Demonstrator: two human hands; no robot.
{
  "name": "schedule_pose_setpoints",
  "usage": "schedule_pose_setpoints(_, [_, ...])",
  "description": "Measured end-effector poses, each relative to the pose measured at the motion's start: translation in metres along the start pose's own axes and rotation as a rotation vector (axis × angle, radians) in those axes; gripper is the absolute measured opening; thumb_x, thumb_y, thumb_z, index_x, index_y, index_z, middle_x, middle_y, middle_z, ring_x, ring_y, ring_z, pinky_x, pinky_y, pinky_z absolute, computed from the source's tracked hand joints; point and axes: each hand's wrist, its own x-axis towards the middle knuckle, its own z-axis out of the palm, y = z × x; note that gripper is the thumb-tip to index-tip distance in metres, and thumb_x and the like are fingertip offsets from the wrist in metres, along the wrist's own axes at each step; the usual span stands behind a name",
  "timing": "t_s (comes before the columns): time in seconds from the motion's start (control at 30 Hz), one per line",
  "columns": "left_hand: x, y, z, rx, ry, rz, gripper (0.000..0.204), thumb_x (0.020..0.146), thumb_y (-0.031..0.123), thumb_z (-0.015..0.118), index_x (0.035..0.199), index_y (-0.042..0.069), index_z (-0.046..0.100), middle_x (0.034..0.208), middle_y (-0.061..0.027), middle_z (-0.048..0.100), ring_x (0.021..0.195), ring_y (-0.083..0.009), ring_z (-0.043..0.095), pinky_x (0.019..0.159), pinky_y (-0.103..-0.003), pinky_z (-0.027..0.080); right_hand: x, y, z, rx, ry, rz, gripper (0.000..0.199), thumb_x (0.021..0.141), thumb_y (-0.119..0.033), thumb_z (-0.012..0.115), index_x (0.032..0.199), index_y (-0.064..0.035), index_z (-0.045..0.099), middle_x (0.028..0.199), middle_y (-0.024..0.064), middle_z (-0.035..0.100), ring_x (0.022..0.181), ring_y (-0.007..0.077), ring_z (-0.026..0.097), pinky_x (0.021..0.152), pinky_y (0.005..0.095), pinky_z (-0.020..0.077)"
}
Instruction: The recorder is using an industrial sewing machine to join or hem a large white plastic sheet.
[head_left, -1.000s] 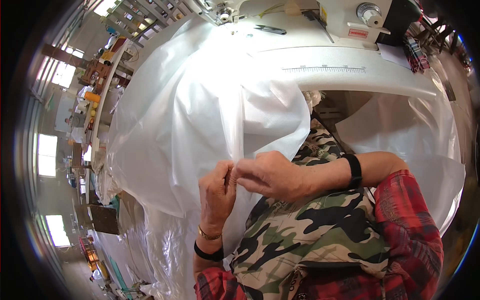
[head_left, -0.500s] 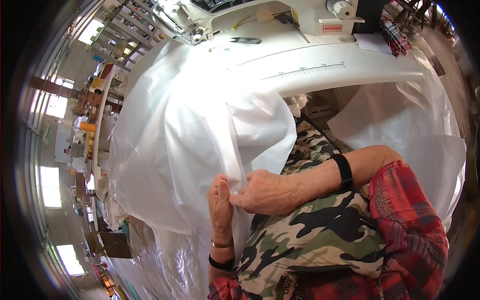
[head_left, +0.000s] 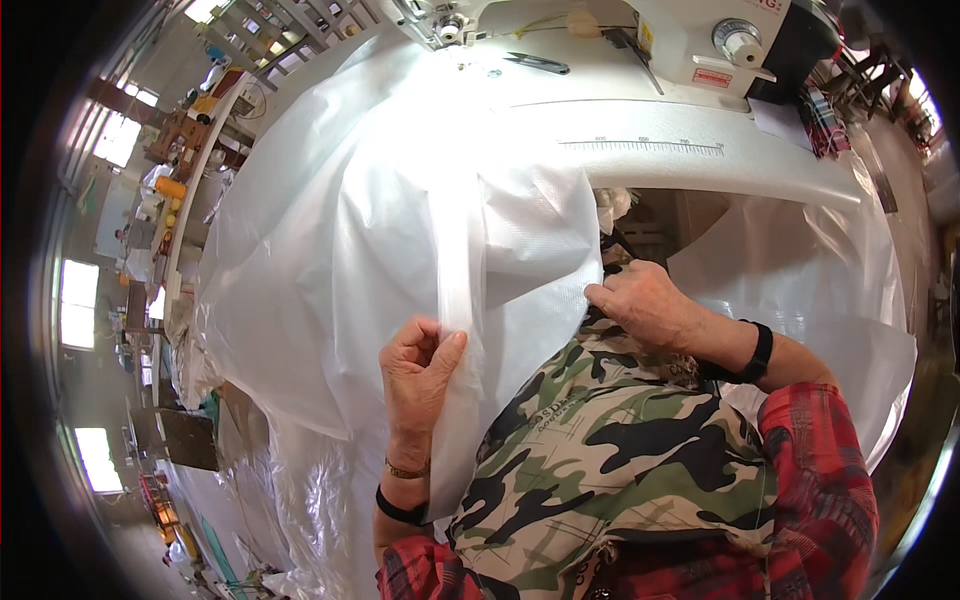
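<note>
A white sewing table [head_left: 700,165] carries a sewing machine [head_left: 640,40] and scissors [head_left: 535,64], with a long workshop and bright windows [head_left: 75,305] stretching off to the left. Translucent white fabric [head_left: 380,230] drapes from the table to the lap; the left hand [head_left: 420,375] pinches its folded strip, and the right hand [head_left: 645,300] grips its edge.

Translucent white plastic sheet [head_left: 400,230], folded and creased, drapes off the table.

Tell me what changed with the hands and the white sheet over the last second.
The hands, pinched close together before, have spread apart along the sheet's edge: the left hand now grips a folded strip of the translucent white sheet, the right hand pinches its edge farther right. The sheet stays draped from the sewing machine table.
</note>
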Motion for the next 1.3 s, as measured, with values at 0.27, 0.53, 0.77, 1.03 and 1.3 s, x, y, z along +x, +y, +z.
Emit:
schedule_pose_setpoints(0.27, [0.0,0.011,0.007,0.443,-0.096,0.269,0.004,0.09,0.0,0.064,0.086,-0.001,0.062,0.068,0.0036,0.053,0.062,-0.0011,0.046,0.054,-0.019,0.038,0.041,-0.049,-0.042,0.436,0.22,-0.395,0.013,0.081,-0.011,0.064,0.092,-0.0069,0.059,0.08,0.0058,0.055,0.072,0.0269,0.058,0.068,0.0375,0.0467])
schedule_pose_setpoints(0.53, [0.004,-0.003,0.012,0.281,-0.214,0.254,0.004,0.088,-0.004,0.059,0.088,-0.003,0.063,0.07,0.0017,0.054,0.065,-0.0033,0.045,0.056,-0.021,0.039,0.069,-0.076,-0.036,0.524,0.154,-0.488,0.009,0.082,-0.006,0.059,0.088,-0.0003,0.053,0.084,0.0111,0.06,0.07,0.0298,0.063,0.06,0.0386,0.048])
schedule_pose_setpoints(0.77, [0.005,-0.014,0.004,-0.064,-0.216,-0.034,0.012,0.098,0.009,0.058,0.096,-0.001,0.063,0.079,0.0071,0.055,0.071,-0.0003,0.045,0.061,-0.017,0.038,0.076,-0.087,-0.033,0.301,0.089,-0.51,0.009,0.083,-0.008,0.057,0.086,-0.0004,0.055,0.085,0.013,0.062,0.074,0.0273,0.065,0.063,0.039,0.051])
schedule_pose_setpoints(1.03, [0.003,0.014,-0.028,0.138,-0.058,0.07,0.008,0.096,0.007,0.061,0.094,0.0,0.064,0.08,0.0054,0.059,0.07,-0.0003,0.047,0.06,-0.017,0.037,0.087,-0.053,-0.011,0.897,0.475,0.049,0.03,0.092,-0.009,0.059,0.12,-0.0015,0.054,0.107,0.0125,0.063,0.1,0.0234,0.062,0.086,0.038,0.0488])
schedule_pose_setpoints(1.3, [0.023,0.151,-0.026,0.953,-0.204,0.546,0.006,0.091,0.002,0.064,0.089,-0.003,0.063,0.072,-0.0042,0.062,0.064,-0.0103,0.057,0.06,-0.025,0.044,0.246,-0.084,0.054,0.977,0.205,-0.443,0.032,0.085,-0.021,0.061,0.109,-0.0003,0.065,0.112,0.0223,0.065,0.105,0.0338,0.063,0.086,0.0451,0.0515])
